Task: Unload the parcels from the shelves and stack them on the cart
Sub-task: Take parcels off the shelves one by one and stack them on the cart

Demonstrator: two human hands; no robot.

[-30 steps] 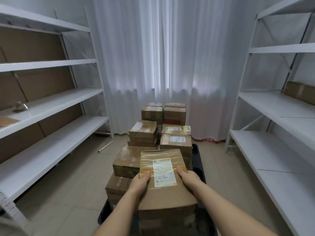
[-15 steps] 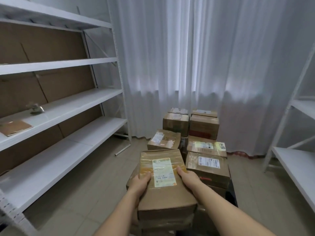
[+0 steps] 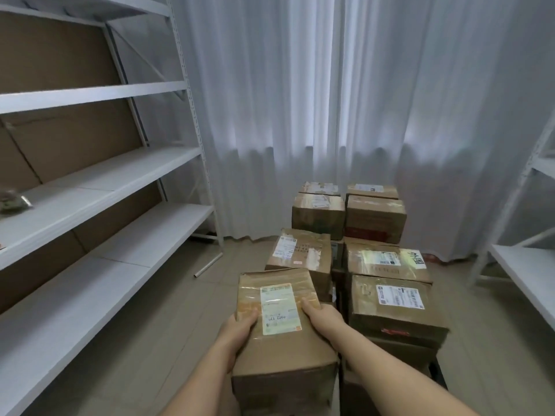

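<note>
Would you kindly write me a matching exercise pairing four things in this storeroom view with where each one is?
Things:
1. held parcel
2. left hand
3. white tube
4. curtain

Places:
A. lying on the floor by the shelf post
B. hanging across the back of the room
C. between both hands, label facing up
D. gripping the parcel's left edge

Pairs: 1-C, 2-D, 3-A, 4-B

Held parcel [image 3: 279, 331] sits at centre, between left hand [image 3: 237, 334] at 9 o'clock and right hand [image 3: 326, 324] at 3 o'clock. Stacked parcels [image 3: 390, 307] lie at 1 o'clock; shelving [image 3: 99, 187] at 10 o'clock.
</note>
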